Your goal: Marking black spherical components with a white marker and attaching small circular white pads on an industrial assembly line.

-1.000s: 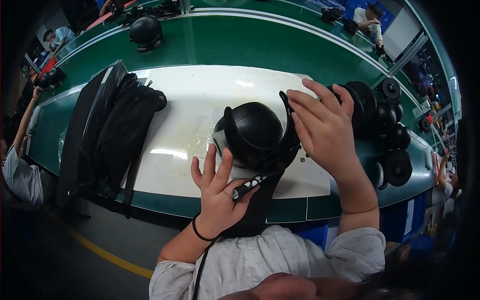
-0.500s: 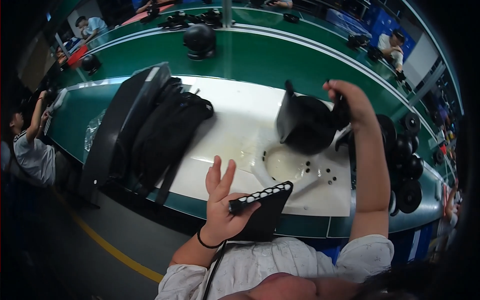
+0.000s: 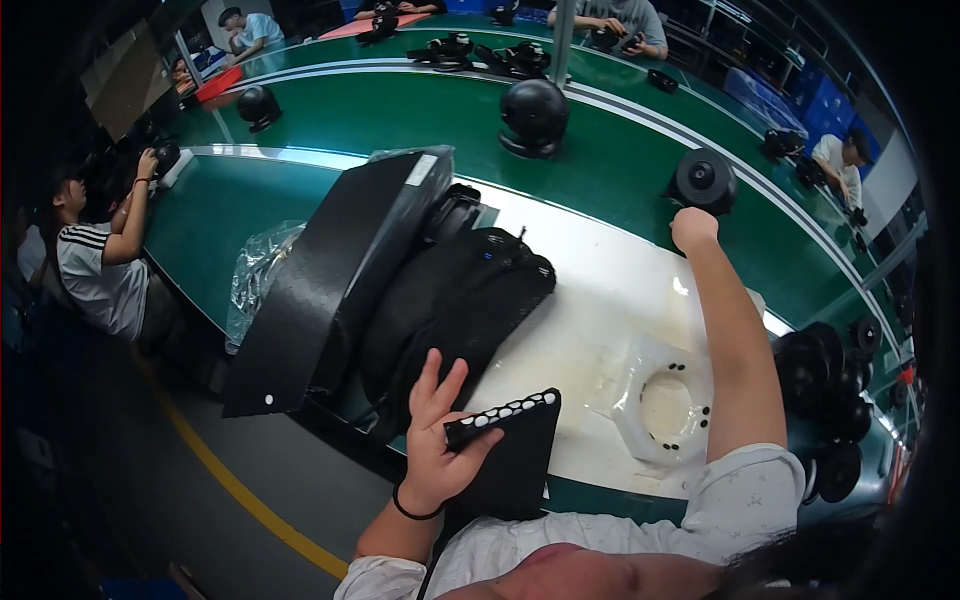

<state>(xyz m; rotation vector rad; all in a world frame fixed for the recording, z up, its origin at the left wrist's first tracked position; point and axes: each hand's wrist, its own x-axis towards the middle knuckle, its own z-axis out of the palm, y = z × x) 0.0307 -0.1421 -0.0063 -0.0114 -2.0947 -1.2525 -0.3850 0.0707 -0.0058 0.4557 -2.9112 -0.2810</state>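
My left hand (image 3: pixel 440 450) is in front of my body, two fingers raised. Its thumb pinches a black flat piece (image 3: pixel 505 480) with a row of white ovals along the top edge; the piece hangs down. My right arm stretches forward to the green conveyor, where my right hand (image 3: pixel 694 230) is closed at the near side of a round black housing (image 3: pixel 702 180) with a lens-like centre. Its fingertips are hidden against the housing. Nearer me, a white ring-shaped fixture (image 3: pixel 668 408) with black dots lies on a white board (image 3: pixel 580 360).
A black backpack-like bundle (image 3: pixel 455 310) and a tall black panel (image 3: pixel 325 270) stand left of the board. Other black housings (image 3: pixel 533 115) sit along the conveyor (image 3: pixel 430 125). Round black parts (image 3: pixel 815 375) crowd the right. A co-worker (image 3: pixel 105 240) works at the far left; others sit across.
The round black housing has gone from above the fixture to the conveyor, with my right hand at it. My view has shifted right. My left hand still pinches the flat piece.
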